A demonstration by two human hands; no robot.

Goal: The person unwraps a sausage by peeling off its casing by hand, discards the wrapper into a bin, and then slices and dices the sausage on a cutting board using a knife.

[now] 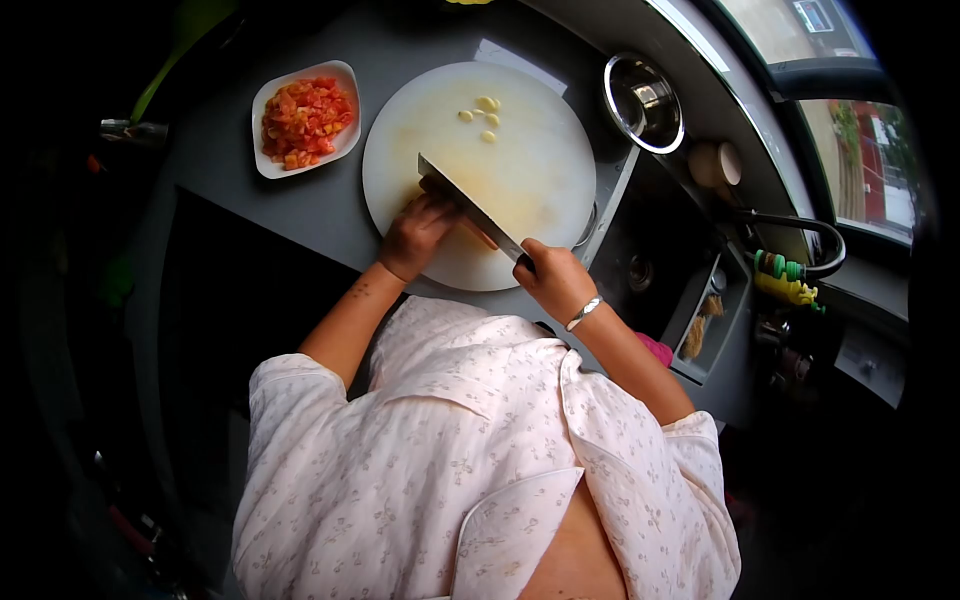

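Observation:
My right hand (553, 278) is closed round the handle of a broad knife (468, 208), whose blade slants up and left over the round white cutting board (400, 130). Beside the blade, on the board's lower left part, my left hand (420, 234) has its fingers bent over a reddish-brown piece of food (478, 236). Most of that piece is hidden by the blade and fingers, so I cannot make out what it is. Several peeled garlic cloves (488, 103) lie near the board's top.
A white dish (350, 75) of chopped tomato stands left of the board. To the right are a metal bowl (643, 103), a dark sink with a curved faucet (835, 245), and a tray (717, 338) holding brushes. A window is at the upper right.

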